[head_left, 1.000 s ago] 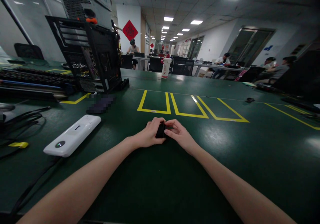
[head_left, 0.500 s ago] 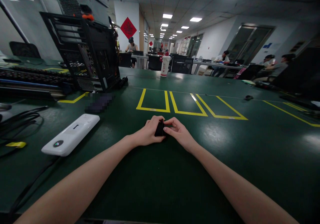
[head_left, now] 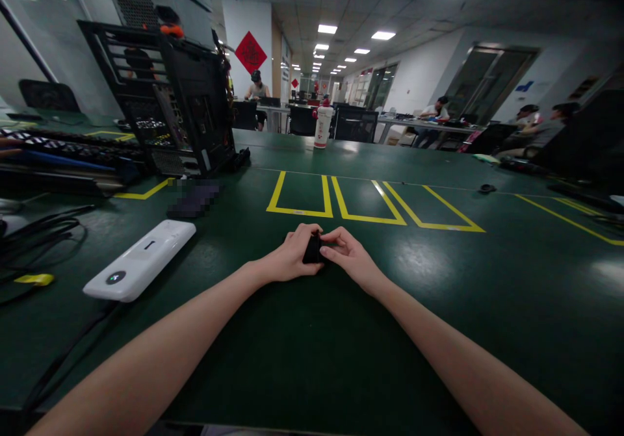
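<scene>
The small black object [head_left: 312,249] sits between the left fingers [head_left: 298,240], curled around it, and the right fingertips [head_left: 327,252], nearly pinched at its edge — probably light, stiff, best held by its sides.

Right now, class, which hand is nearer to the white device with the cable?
Left. The left hand is right of the white device, holding the black object; the right hand is farther off, at that object's right side.
</scene>
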Action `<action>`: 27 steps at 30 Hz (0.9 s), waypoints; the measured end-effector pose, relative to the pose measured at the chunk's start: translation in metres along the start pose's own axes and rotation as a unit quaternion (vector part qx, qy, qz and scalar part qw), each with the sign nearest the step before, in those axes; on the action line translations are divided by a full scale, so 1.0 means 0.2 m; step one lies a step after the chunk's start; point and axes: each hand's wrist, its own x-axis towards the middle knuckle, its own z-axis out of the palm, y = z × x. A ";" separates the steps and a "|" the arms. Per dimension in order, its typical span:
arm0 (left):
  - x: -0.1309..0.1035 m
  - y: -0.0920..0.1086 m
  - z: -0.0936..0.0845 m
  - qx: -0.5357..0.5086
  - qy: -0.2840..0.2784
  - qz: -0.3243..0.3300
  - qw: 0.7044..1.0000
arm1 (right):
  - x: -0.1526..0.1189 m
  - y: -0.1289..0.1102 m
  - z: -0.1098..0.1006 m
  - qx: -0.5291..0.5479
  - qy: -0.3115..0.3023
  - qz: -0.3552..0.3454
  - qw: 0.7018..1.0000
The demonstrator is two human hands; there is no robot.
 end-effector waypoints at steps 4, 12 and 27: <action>0.00 -0.01 0.01 0.009 0.005 0.001 1.000 | 0.01 0.01 0.00 -0.027 0.013 0.012 0.999; 0.00 -0.01 0.00 -0.003 -0.001 -0.004 1.000 | -0.01 -0.02 -0.01 0.003 -0.033 0.005 0.999; 0.00 -0.01 0.01 0.006 0.003 -0.001 1.000 | 0.00 0.00 -0.01 0.024 -0.027 0.007 0.999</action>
